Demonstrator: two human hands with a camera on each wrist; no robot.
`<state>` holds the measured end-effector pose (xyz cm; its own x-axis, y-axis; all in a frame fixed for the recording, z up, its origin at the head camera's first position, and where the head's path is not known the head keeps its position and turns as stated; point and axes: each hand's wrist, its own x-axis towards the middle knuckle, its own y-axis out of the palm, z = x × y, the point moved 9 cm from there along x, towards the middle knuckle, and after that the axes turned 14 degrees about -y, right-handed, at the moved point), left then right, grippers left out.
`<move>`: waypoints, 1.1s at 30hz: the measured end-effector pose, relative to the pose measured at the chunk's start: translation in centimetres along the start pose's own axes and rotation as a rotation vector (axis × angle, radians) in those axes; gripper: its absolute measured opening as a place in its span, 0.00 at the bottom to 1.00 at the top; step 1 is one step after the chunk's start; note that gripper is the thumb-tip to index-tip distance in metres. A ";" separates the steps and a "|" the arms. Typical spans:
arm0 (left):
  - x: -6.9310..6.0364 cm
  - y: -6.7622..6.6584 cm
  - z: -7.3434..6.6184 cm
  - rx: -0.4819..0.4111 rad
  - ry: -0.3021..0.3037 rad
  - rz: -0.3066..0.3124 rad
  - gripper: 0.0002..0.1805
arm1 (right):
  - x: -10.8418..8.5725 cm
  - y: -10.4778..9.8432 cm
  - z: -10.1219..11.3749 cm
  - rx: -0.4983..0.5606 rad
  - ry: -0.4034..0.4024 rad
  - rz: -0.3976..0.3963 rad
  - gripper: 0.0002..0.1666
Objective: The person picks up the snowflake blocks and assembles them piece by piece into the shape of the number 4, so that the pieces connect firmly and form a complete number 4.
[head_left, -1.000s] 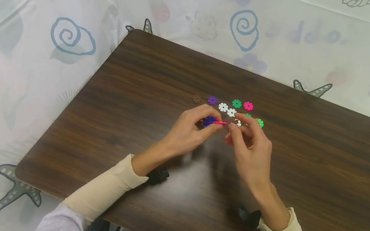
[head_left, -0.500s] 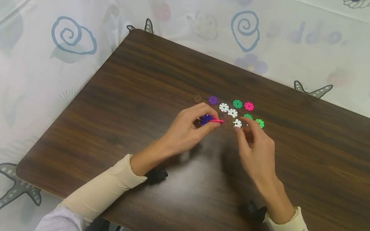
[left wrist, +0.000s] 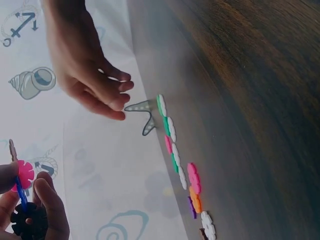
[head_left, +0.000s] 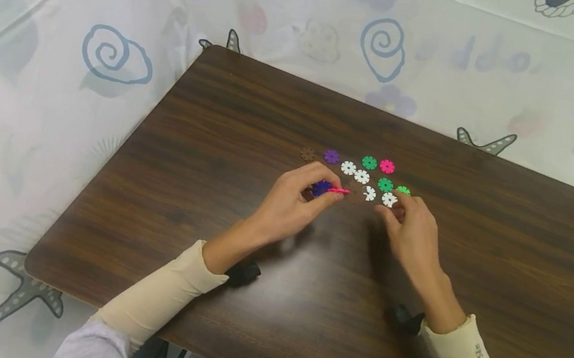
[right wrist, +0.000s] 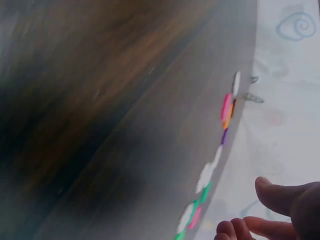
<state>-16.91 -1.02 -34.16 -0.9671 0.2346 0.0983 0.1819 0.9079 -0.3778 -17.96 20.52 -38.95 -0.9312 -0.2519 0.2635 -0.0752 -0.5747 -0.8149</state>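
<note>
My left hand (head_left: 285,204) pinches a small joined group of notched discs above the table; a pink disc (head_left: 339,191) and a dark blue disc (head_left: 320,189) show at its fingertips. In the left wrist view the held pink disc (left wrist: 26,174) is linked with a blue one (left wrist: 20,192), a dark one (left wrist: 31,221) and a brownish one seen edge-on. My right hand (head_left: 417,240) hovers to the right with thumb and fingers apart and nothing between them, near a white disc (head_left: 389,199) and a light green disc (head_left: 403,190).
Loose discs lie on the dark wooden table (head_left: 242,107) beyond the hands: brown (head_left: 307,154), purple (head_left: 331,157), green (head_left: 369,163), pink (head_left: 387,166), and several white ones (head_left: 348,167). A patterned white cloth surrounds the table.
My right hand has moved right, away from the left hand, uncovering white and green discs. The left hand keeps its pinch on the joined discs, almost in the same place.
</note>
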 end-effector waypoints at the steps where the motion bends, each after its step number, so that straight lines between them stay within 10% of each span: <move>1: 0.0 0.0 0.0 0.002 -0.002 0.002 0.03 | 0.1 0.0 -0.5 -0.003 0.006 0.003 0.28; 18: -0.3 0.4 -0.4 0.034 0.019 0.008 0.03 | 1.5 0.3 -7.8 0.015 0.080 0.207 0.34; 33: -0.2 0.7 -0.6 0.050 0.015 0.013 0.03 | 2.7 0.8 -8.3 0.004 0.020 0.211 0.19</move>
<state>-16.51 -0.26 -33.88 -0.9617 0.2522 0.1070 0.1853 0.8864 -0.4242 -23.47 25.87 -43.14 -0.9330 -0.3517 0.0767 0.1240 -0.5139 -0.8489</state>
